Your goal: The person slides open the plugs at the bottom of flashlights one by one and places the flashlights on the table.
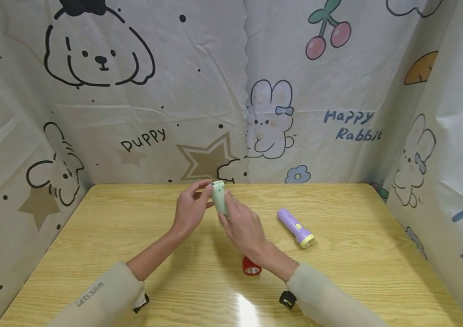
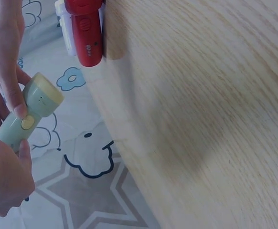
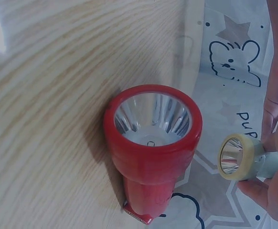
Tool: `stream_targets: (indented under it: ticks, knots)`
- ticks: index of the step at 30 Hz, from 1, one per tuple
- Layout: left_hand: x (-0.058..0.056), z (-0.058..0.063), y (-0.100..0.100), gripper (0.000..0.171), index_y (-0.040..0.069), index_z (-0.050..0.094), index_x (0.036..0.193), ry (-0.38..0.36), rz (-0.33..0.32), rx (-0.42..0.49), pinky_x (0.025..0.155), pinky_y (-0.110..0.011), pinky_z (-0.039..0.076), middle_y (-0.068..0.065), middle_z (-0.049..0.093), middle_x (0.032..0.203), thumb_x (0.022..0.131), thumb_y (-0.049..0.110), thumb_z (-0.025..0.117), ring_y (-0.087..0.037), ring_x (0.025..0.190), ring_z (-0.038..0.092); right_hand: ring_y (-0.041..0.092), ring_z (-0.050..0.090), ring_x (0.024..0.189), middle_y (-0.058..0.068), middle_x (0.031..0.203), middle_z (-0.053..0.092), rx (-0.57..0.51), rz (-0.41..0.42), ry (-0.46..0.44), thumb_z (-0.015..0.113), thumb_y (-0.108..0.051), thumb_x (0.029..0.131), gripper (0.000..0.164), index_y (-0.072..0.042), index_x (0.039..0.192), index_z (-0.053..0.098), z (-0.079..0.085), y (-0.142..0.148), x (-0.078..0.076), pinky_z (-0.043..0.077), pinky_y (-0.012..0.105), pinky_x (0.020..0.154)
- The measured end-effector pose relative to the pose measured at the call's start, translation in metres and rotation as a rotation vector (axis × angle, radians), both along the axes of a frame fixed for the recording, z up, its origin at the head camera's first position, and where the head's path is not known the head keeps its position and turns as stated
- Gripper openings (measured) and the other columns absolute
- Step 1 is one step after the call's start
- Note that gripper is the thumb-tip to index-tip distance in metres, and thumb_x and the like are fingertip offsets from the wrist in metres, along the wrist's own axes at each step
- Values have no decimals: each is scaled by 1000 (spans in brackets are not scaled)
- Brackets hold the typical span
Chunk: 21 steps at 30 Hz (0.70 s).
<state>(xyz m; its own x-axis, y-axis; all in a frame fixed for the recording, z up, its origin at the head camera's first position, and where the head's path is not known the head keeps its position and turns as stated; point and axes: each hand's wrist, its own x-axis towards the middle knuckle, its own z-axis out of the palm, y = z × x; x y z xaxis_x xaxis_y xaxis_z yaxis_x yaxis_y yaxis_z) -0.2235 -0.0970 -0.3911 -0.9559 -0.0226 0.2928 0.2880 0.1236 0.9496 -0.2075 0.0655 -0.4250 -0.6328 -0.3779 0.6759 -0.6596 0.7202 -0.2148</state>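
A pale green flashlight (image 1: 220, 200) with a cream head and a round yellow button is held up between both hands. My left hand (image 1: 190, 209) pinches its tail end, the thumb (image 2: 24, 155) against the body. My right hand (image 1: 245, 227) grips the barrel nearer the head, its thumb close beside the yellow button (image 2: 28, 122) in the left wrist view. The lens (image 3: 231, 156) faces back toward me in the right wrist view. Below my right wrist lies a red flashlight (image 3: 151, 162), mostly hidden by the arm in the head view.
A purple flashlight (image 1: 295, 228) with a yellow rim lies on the wooden table (image 1: 358, 254), right of my hands. A cartoon-printed cloth (image 1: 198, 104) stands as a wall behind the table and along both sides. Black straps (image 1: 287, 299) show by the sleeves.
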Motion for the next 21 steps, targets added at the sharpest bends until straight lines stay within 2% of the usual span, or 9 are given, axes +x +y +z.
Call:
stream_targets:
  ticks: [10,15,21]
  knots:
    - [-1,8,-3,33,-7,61,128,-18,-56,35,79,-31,59,-21,62,122,104,15,55,-31,98,66,31,69,101,23,128,62,-52,42,21,77,-13,90,62,9,140,48,2,5,-1,60,39,76]
    - [0,12,-4,31,-7,63,127,-31,-75,86,79,-33,59,-21,61,124,103,13,57,-28,97,66,32,68,103,22,129,62,-66,48,25,78,-11,89,62,8,140,49,3,6,-1,60,39,78]
    - [-1,14,-5,30,-9,62,127,-57,-122,147,82,-35,59,-22,59,126,103,9,57,-29,102,65,31,69,101,21,129,63,-62,51,48,80,-11,87,62,5,140,51,3,9,-2,60,39,79]
